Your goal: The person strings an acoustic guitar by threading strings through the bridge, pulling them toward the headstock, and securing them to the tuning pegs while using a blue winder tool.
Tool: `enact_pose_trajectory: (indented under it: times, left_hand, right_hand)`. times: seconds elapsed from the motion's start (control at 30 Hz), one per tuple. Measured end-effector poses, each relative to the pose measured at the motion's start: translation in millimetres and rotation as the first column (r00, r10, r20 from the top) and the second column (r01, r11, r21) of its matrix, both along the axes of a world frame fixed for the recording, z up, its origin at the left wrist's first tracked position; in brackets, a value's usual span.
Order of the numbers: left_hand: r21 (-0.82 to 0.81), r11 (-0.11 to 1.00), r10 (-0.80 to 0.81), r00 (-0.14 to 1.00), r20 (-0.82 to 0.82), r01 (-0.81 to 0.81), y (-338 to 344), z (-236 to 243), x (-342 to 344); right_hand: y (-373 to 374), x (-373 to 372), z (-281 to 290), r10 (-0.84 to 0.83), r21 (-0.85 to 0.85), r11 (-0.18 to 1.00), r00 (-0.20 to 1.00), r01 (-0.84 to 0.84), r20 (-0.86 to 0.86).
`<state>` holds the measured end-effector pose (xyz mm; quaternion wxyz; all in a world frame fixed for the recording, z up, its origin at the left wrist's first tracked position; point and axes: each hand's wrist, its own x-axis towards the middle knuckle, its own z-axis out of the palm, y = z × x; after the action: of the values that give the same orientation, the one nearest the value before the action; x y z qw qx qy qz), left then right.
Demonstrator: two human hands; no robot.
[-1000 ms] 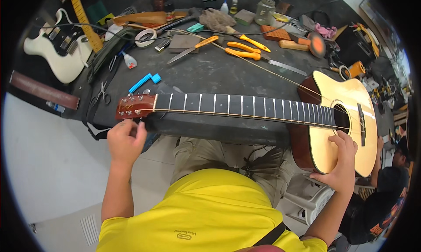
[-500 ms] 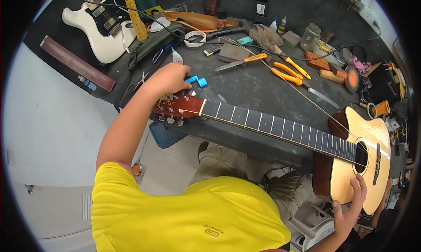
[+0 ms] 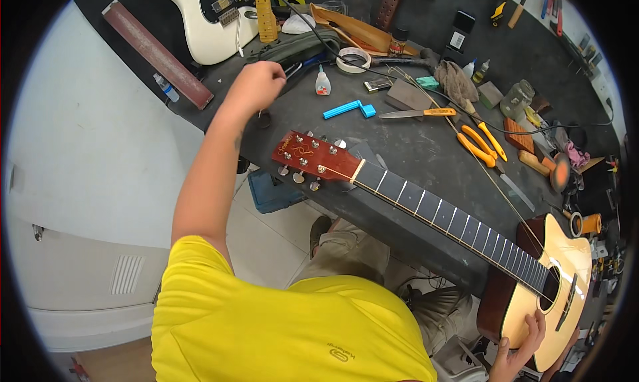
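Note:
My left hand (image 3: 261,86) is over the left part of the bench with its fingers curled closed; anything inside them is hidden. A dark scissor handle (image 3: 264,120) shows under its wrist. An acoustic guitar lies aslant, its red-brown headstock (image 3: 316,156) below and right of that hand and its pale body (image 3: 526,315) at lower right. My right hand (image 3: 522,345) rests on the body beside the sound hole, fingers apart. Loose strings (image 3: 512,205) arch from the guitar across the bench. A blue string winder (image 3: 351,110) lies above the headstock, with a small white glue bottle (image 3: 323,82) behind it.
Behind lie a white electric guitar (image 3: 200,29), a tape roll (image 3: 353,60), a yellow-handled knife (image 3: 419,113) and orange-handled pliers (image 3: 476,146). A long reddish sanding beam (image 3: 156,54) lies at left. A glass jar (image 3: 517,100) and a cork-coloured block (image 3: 518,136) stand at right.
My left hand has left the headstock and string winder and moved left and away, over the scissors. My right hand stays on the guitar body. The whole view has shifted.

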<state>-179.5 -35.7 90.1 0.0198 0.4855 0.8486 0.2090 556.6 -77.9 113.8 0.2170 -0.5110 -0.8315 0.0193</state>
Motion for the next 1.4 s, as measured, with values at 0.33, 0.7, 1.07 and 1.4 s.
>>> enact_pose_trajectory:
  times: [0.33, 0.7, 1.07, 1.4]
  left_hand:
    - [-0.162, 0.966, -0.227, 0.964, -0.138, 0.204, 73, -15, -72]
    - [-0.177, 0.935, -0.259, 0.932, 0.252, 0.307, 154, -8, -66]
    - [-0.408, 0.905, -0.264, 0.913, -0.31, 0.123, 212, -36, -56]
    - [-0.351, 0.912, -0.178, 0.976, 0.126, 0.212, 219, -10, -39]
  right_hand:
    - [-2, 2, -7, -0.042, 0.003, 0.999, 0.999, 0.042, -0.035]
    - [-3, 14, -28, -0.11, 0.016, 0.994, 0.994, 0.11, -0.004]
    - [-15, -1, -15, -0.185, 0.0, 0.983, 0.982, 0.186, -0.025]
    - [-18, 4, -23, -0.213, 0.017, 0.977, 0.976, 0.214, -0.035]
